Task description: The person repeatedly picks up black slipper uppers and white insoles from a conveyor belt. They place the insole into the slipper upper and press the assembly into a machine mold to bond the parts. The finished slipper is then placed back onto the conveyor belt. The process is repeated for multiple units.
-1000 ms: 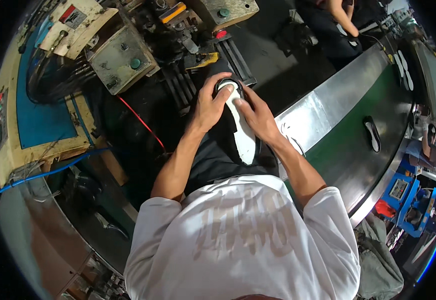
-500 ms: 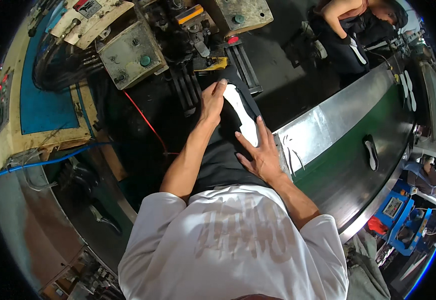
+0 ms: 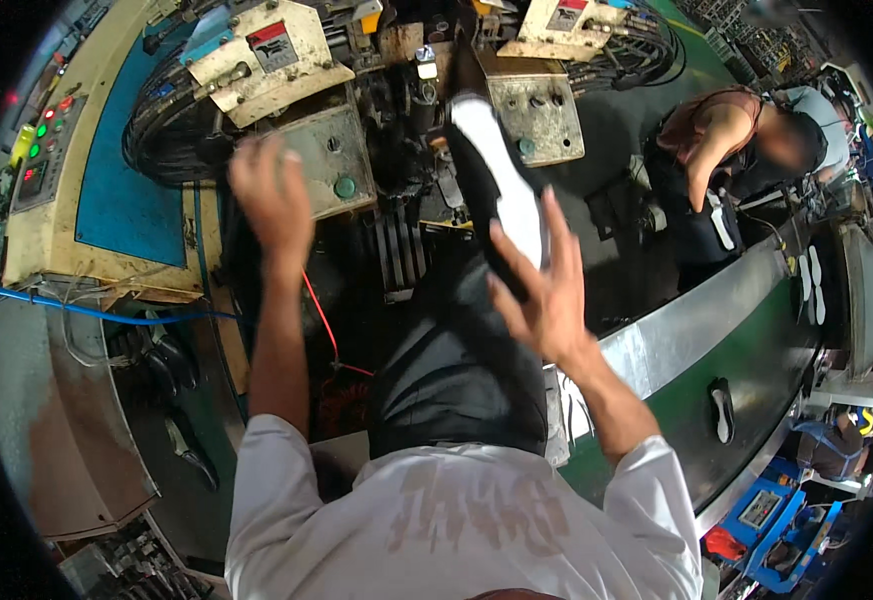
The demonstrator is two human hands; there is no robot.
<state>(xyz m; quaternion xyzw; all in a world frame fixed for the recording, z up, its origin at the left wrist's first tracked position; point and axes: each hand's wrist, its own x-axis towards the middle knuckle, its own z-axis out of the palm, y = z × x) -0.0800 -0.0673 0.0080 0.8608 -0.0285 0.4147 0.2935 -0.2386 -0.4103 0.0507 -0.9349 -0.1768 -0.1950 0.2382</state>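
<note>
A black shoe upper (image 3: 470,175) with a white bottom (image 3: 497,165) facing up lies lengthwise ahead of me. Its narrow toe end reaches to the middle of the machine (image 3: 427,120). My right hand (image 3: 555,295) straddles the heel end, holding it with long, spread fingers on either side; the palm hides part of the heel. My left hand (image 3: 275,200) is off the shoe, raised in front of a worn metal control box (image 3: 317,150) with a green button (image 3: 346,187). Its fingers point upward, apart and blurred, with nothing visible in them.
A green conveyor (image 3: 647,440) with a metal edge runs along my right, carrying a dark shoe (image 3: 722,410) and white soles (image 3: 812,285). At left stand a blue-topped cabinet (image 3: 137,210) and a rack of dark shoes (image 3: 172,365). A co-worker (image 3: 727,150) sits at far right.
The shoe has moved forward, away from my lap, toward the machine. My left hand has let go of its toe end and swung left to the control box. My right hand stays at the heel.
</note>
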